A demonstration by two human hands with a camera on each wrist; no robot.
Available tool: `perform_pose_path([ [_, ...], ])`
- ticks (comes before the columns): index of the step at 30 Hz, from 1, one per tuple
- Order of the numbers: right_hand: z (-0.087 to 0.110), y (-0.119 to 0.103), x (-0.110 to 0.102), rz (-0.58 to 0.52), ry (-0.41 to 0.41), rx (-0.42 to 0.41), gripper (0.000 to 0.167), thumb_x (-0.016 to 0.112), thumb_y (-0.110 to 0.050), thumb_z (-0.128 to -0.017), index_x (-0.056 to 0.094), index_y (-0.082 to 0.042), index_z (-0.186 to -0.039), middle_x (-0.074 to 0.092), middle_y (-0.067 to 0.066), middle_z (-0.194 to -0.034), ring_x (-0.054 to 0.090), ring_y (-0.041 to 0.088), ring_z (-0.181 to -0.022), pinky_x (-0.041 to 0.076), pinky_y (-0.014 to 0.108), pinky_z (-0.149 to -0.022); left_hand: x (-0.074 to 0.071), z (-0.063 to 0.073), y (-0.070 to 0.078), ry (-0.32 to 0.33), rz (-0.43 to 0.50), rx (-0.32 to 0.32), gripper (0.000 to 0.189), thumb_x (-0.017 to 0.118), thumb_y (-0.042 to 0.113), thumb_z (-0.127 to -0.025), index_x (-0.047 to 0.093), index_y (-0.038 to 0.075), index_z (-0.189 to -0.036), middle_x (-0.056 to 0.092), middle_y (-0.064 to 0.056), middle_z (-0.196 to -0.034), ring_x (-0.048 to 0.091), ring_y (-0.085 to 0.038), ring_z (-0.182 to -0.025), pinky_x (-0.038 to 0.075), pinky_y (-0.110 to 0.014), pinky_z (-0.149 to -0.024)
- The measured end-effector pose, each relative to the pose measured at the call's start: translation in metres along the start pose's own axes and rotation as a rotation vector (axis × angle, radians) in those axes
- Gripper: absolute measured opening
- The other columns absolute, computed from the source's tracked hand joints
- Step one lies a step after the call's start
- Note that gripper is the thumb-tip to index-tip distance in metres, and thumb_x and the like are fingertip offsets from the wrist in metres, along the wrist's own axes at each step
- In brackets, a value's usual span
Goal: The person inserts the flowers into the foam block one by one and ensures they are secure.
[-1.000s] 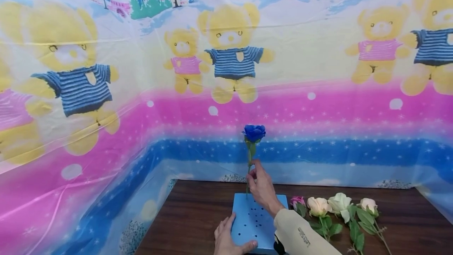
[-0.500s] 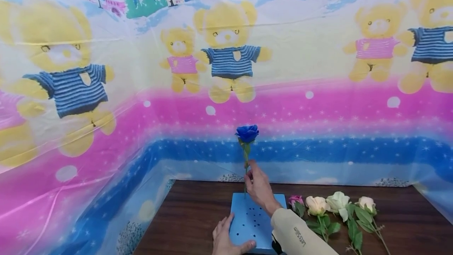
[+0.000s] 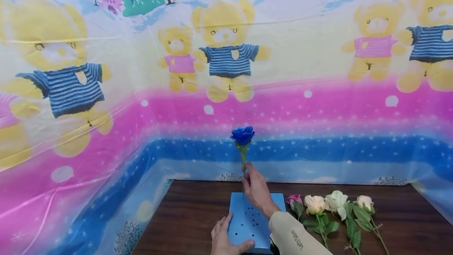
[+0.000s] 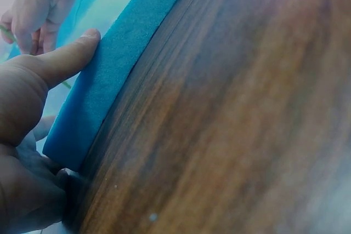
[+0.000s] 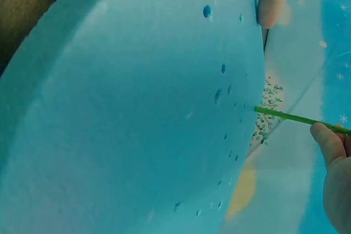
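An artificial blue rose (image 3: 242,135) stands nearly upright over the far edge of a light blue foam block (image 3: 256,237) with several small holes in its top. My right hand (image 3: 257,192) pinches its stem partway down. In the right wrist view, the green stem (image 5: 290,117) runs from the fingers to the block's far edge, its lower end right at the surface near the holes. My left hand (image 3: 225,237) grips the block's near left corner, fingers along the left side. The left wrist view has its thumb (image 4: 71,58) on the block's near edge.
To the right of the block lie a pink rose (image 3: 294,200), a peach rose (image 3: 316,204), a white rose (image 3: 337,200) and a pale cream rose (image 3: 365,203) on the dark wooden table (image 3: 191,207). A bear-printed cloth (image 3: 290,70) hangs behind and at left.
The blue rose and my right hand have shifted left over the block, the bloom moving most. My left hand keeps its place on the block. The head view has turned slightly.
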State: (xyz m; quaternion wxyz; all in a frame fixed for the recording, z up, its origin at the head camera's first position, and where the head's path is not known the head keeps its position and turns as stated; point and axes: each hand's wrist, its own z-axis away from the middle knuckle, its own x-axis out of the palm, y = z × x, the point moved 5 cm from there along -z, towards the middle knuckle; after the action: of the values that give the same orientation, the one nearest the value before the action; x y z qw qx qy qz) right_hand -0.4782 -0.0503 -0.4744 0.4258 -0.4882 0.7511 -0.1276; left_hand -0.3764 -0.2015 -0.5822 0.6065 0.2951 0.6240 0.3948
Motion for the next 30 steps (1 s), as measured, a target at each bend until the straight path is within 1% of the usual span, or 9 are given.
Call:
perform_pose_path([
  [3,0.000,-0.002,0.001,0.007,0.007,-0.016,0.025,0.061,-0.003,-0.114,0.057,-0.016,-0.135,0.058,-0.003,-0.090,0.054,0.008,-0.069,0.048,0.028,-0.061,-0.001,0.001,0.002,0.004,-0.002,-0.001,0.116,0.101,0.062,-0.074,0.054,0.004,-0.163,0.046,-0.040,-0.161,0.029,-0.074,-0.149,0.034,-0.090,-0.109],
  [4,0.000,-0.002,0.001,0.009,0.011,-0.021,0.025,0.061,-0.003,-0.114,0.057,-0.016,-0.135,0.057,-0.003,-0.090,0.054,0.008,-0.069,0.048,0.028,-0.060,-0.001,0.000,0.002,0.009,-0.001,0.008,0.115,0.101,0.061,-0.075,0.055,0.003,-0.163,0.046,-0.041,-0.160,0.029,-0.075,-0.148,0.034,-0.090,-0.108],
  [6,-0.001,-0.003,0.002,0.012,0.017,-0.032,0.024,0.061,-0.001,-0.114,0.057,-0.015,-0.134,0.057,-0.003,-0.089,0.053,0.008,-0.068,0.047,0.028,-0.059,-0.002,-0.001,0.002,0.011,0.010,0.004,0.116,0.101,0.062,-0.074,0.054,0.004,-0.163,0.046,-0.040,-0.161,0.028,-0.074,-0.150,0.034,-0.090,-0.109],
  [12,-0.006,-0.005,0.002,0.000,0.007,-0.016,0.024,0.061,-0.002,-0.114,0.057,-0.016,-0.134,0.057,-0.003,-0.089,0.054,0.008,-0.065,0.048,0.028,-0.056,-0.003,-0.007,-0.001,0.031,0.029,0.020,0.122,0.101,0.068,-0.069,0.056,0.005,-0.162,0.047,-0.037,-0.161,0.029,-0.073,-0.150,0.032,-0.090,-0.110],
  [16,-0.009,-0.005,0.002,0.000,0.007,-0.022,0.024,0.061,0.000,-0.113,0.057,-0.015,-0.132,0.056,-0.002,-0.089,0.053,0.009,-0.064,0.048,0.028,-0.056,-0.005,-0.009,0.001,0.034,0.027,0.040,0.122,0.101,0.069,-0.070,0.055,0.005,-0.163,0.048,-0.037,-0.161,0.031,-0.071,-0.150,0.033,-0.089,-0.109],
  [21,-0.008,-0.006,0.002,-0.005,0.019,-0.037,0.024,0.062,0.001,-0.113,0.057,-0.014,-0.131,0.057,-0.003,-0.087,0.053,0.008,-0.066,0.048,0.028,-0.058,-0.007,-0.007,0.002,0.032,0.012,0.026,0.121,0.101,0.067,-0.071,0.055,0.004,-0.163,0.047,-0.039,-0.161,0.029,-0.073,-0.150,0.033,-0.089,-0.110],
  [23,-0.005,-0.005,0.002,-0.017,0.018,-0.029,0.025,0.062,0.002,-0.113,0.057,-0.014,-0.132,0.058,-0.002,-0.087,0.054,0.008,-0.068,0.049,0.029,-0.059,-0.005,-0.007,0.000,0.034,0.002,0.016,0.121,0.100,0.069,-0.071,0.055,0.004,-0.163,0.047,-0.040,-0.160,0.031,-0.073,-0.149,0.034,-0.089,-0.109],
  [30,0.002,0.002,0.002,-0.053,-0.002,0.082,0.030,0.065,0.001,-0.111,0.057,-0.017,-0.133,0.066,0.004,-0.091,0.060,0.009,-0.073,0.054,0.029,-0.064,0.001,-0.005,-0.008,0.043,-0.023,0.002,0.123,0.096,0.076,-0.069,0.058,0.005,-0.161,0.051,-0.040,-0.155,0.038,-0.070,-0.144,0.038,-0.088,-0.105],
])
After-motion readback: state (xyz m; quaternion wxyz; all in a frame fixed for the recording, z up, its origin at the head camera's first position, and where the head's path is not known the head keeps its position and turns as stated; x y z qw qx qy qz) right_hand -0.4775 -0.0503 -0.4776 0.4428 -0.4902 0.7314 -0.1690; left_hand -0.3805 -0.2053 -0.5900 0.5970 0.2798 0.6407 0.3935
